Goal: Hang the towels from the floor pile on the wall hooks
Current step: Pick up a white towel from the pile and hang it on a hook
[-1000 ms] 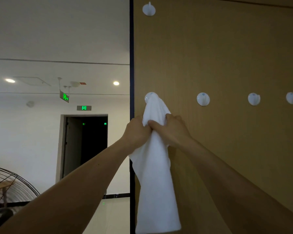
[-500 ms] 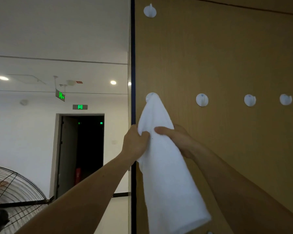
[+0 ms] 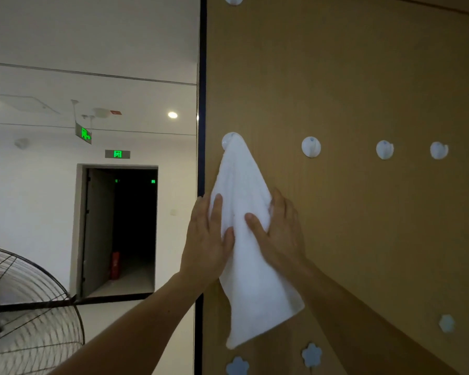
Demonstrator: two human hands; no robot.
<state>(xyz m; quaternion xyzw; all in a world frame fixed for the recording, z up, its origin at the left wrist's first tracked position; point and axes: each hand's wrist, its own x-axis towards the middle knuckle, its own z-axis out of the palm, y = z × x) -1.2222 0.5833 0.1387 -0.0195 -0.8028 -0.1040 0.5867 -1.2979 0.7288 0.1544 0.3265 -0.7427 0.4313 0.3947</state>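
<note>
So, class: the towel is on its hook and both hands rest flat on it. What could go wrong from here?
1. The white towel hangs from the leftmost hook by one bunched tip, so it may slip off once the left hand and right hand lift away.
2. Smoothing downward could tug that tip free.
3. It hangs skewed rightward and may swing.

My left hand [image 3: 207, 239] and right hand [image 3: 279, 234] no longer bunch the white towel [image 3: 251, 255] but have opened, sliding lower, and now press it flat and wider against the wooden panel [image 3: 363, 239].
</note>
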